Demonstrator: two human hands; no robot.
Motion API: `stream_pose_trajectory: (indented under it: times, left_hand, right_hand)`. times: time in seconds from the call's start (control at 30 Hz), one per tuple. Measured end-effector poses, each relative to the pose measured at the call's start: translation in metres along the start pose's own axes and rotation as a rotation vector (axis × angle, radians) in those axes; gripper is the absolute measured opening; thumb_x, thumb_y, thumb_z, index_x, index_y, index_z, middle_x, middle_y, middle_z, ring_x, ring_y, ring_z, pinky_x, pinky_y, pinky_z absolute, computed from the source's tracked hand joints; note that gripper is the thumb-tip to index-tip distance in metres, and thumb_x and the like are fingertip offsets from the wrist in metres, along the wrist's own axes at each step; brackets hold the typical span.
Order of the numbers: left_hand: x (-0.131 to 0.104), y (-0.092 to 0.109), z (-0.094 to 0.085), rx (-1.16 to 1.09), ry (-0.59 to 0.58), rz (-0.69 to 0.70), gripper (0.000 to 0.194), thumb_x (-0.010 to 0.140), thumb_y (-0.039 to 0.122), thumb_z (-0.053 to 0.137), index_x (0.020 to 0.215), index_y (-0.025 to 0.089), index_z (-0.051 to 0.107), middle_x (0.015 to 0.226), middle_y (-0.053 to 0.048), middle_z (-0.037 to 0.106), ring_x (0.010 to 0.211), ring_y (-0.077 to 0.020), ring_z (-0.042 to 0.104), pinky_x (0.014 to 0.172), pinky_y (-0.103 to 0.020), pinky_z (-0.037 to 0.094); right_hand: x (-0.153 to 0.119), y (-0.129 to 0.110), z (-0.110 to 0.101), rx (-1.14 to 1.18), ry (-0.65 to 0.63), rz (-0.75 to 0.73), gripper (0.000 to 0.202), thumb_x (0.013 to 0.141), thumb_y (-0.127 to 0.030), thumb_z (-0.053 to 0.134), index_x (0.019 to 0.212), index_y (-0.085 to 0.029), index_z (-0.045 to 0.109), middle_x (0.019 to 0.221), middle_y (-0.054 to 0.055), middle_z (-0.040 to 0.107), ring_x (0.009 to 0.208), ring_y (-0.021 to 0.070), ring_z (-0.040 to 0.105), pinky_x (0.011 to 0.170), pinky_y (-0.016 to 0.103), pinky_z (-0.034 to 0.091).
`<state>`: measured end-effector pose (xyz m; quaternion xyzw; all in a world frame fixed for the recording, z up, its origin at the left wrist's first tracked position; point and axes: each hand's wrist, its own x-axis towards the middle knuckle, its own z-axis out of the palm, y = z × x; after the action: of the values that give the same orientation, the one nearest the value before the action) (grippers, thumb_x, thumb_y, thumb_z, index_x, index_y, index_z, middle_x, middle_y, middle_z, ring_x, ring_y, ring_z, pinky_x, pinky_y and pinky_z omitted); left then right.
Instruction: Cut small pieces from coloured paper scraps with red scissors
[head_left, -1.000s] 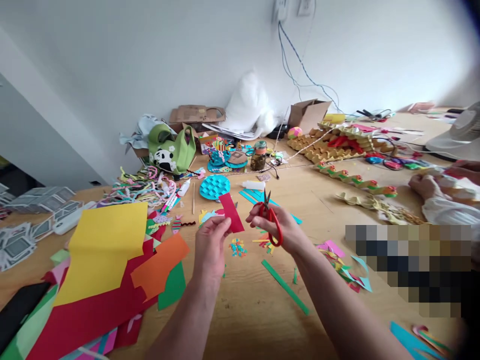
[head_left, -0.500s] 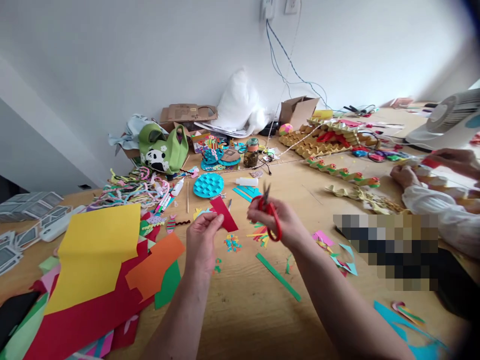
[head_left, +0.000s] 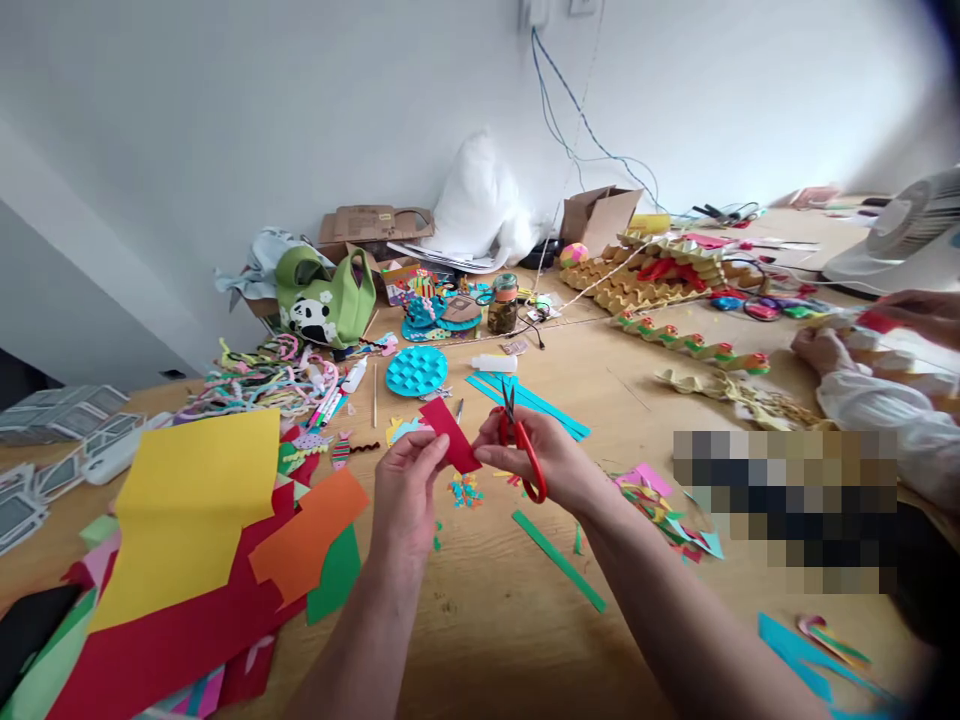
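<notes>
My left hand (head_left: pixel 409 480) pinches a small red paper rectangle (head_left: pixel 452 436) between thumb and fingers. Red-handled scissors (head_left: pixel 525 455) are in my right hand (head_left: pixel 544 455), their dark blades pointing up and away; its thumb and fingertips are at the paper's lower right corner. Below the paper lies a little pile of tiny coloured paper bits (head_left: pixel 465 490). A green paper strip (head_left: pixel 559 560) rests on the wooden table (head_left: pixel 480 620), and blue strips (head_left: pixel 551 405) lie beyond my right hand.
Yellow (head_left: pixel 195 500), orange (head_left: pixel 315 530) and red sheets are stacked at left. Behind them stand a green panda bag (head_left: pixel 322 300) and a blue plate (head_left: pixel 417 371). Paper scraps (head_left: pixel 667 510) lie at right. Another person's hands (head_left: pixel 825 350) work at far right near egg-carton pieces and a fan.
My right hand has moved left and down to the red paper, bringing the scissors along. The blue strips now show more fully. My left hand still holds the paper.
</notes>
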<state>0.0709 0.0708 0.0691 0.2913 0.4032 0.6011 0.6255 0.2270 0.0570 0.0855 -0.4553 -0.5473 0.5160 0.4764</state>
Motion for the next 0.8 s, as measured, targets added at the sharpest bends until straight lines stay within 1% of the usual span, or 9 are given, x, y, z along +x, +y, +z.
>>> stream_pose_trajectory:
  times: [0.07, 0.1, 0.2, 0.3, 0.4, 0.63, 0.8]
  left_hand:
    - [-0.001, -0.002, 0.001, 0.012, -0.018, -0.008, 0.02, 0.053, 0.023, 0.081, 0.064, 0.015, 0.066, 0.063, 0.001, 0.064, 0.063, -0.0096, 0.058, 0.064, -0.022, 0.047]
    - [-0.001, -0.002, 0.001, 0.021, -0.025, -0.012, 0.02, 0.054, 0.023, 0.081, 0.064, 0.015, 0.065, 0.063, 0.001, 0.064, 0.062, -0.0096, 0.058, 0.064, -0.023, 0.047]
    - [0.0, -0.003, 0.0, 0.065, -0.033, 0.009, 0.02, 0.057, 0.025, 0.079, 0.065, 0.014, 0.065, 0.063, 0.001, 0.063, 0.063, -0.0101, 0.057, 0.065, -0.023, 0.047]
    - [0.001, -0.005, -0.002, 0.134, -0.095, 0.006, 0.02, 0.061, 0.029, 0.077, 0.068, 0.014, 0.065, 0.064, -0.001, 0.063, 0.063, -0.0117, 0.058, 0.066, -0.026, 0.047]
    - [0.002, -0.006, -0.004, 0.205, -0.144, 0.024, 0.019, 0.064, 0.029, 0.074, 0.066, 0.014, 0.064, 0.062, -0.001, 0.062, 0.061, -0.0116, 0.056, 0.064, -0.025, 0.047]
    - [0.007, -0.004, -0.008, 0.324, -0.12, 0.139, 0.016, 0.065, 0.027, 0.072, 0.064, 0.015, 0.062, 0.057, 0.001, 0.059, 0.055, -0.0102, 0.055, 0.058, -0.022, 0.043]
    - [0.01, -0.003, -0.01, 0.342, -0.108, 0.14, 0.015, 0.065, 0.027, 0.072, 0.064, 0.014, 0.064, 0.057, 0.001, 0.06, 0.055, -0.0101, 0.056, 0.059, -0.022, 0.043]
  right_hand:
    - [0.001, 0.004, 0.004, 0.003, -0.02, -0.001, 0.033, 0.064, -0.036, 0.079, 0.076, -0.017, 0.055, 0.072, 0.0, 0.059, 0.066, 0.0139, 0.055, 0.064, 0.027, 0.045]
    - [0.001, 0.006, 0.005, -0.008, -0.028, -0.006, 0.031, 0.065, -0.036, 0.078, 0.075, -0.017, 0.055, 0.069, -0.001, 0.057, 0.064, 0.0128, 0.053, 0.062, 0.026, 0.043]
    - [0.003, 0.008, 0.007, -0.008, -0.028, -0.011, 0.028, 0.067, -0.035, 0.076, 0.072, -0.017, 0.055, 0.065, -0.002, 0.054, 0.06, 0.0111, 0.048, 0.057, 0.024, 0.038]
    - [0.003, 0.006, 0.007, -0.008, 0.007, 0.011, 0.028, 0.067, -0.035, 0.075, 0.072, -0.016, 0.055, 0.064, -0.002, 0.054, 0.06, 0.0118, 0.048, 0.056, 0.024, 0.038]
    - [0.002, 0.004, 0.008, 0.001, 0.027, 0.014, 0.028, 0.067, -0.036, 0.075, 0.073, -0.017, 0.055, 0.066, -0.001, 0.056, 0.062, 0.0128, 0.05, 0.058, 0.025, 0.039]
    - [0.004, 0.012, 0.01, -0.041, 0.021, 0.028, 0.029, 0.069, -0.04, 0.073, 0.074, -0.017, 0.055, 0.067, 0.0, 0.057, 0.062, 0.0141, 0.051, 0.058, 0.026, 0.04]
    - [0.006, 0.014, 0.012, -0.078, 0.017, 0.0, 0.032, 0.071, -0.044, 0.072, 0.075, -0.017, 0.055, 0.068, 0.0, 0.057, 0.063, 0.0141, 0.051, 0.058, 0.026, 0.04]
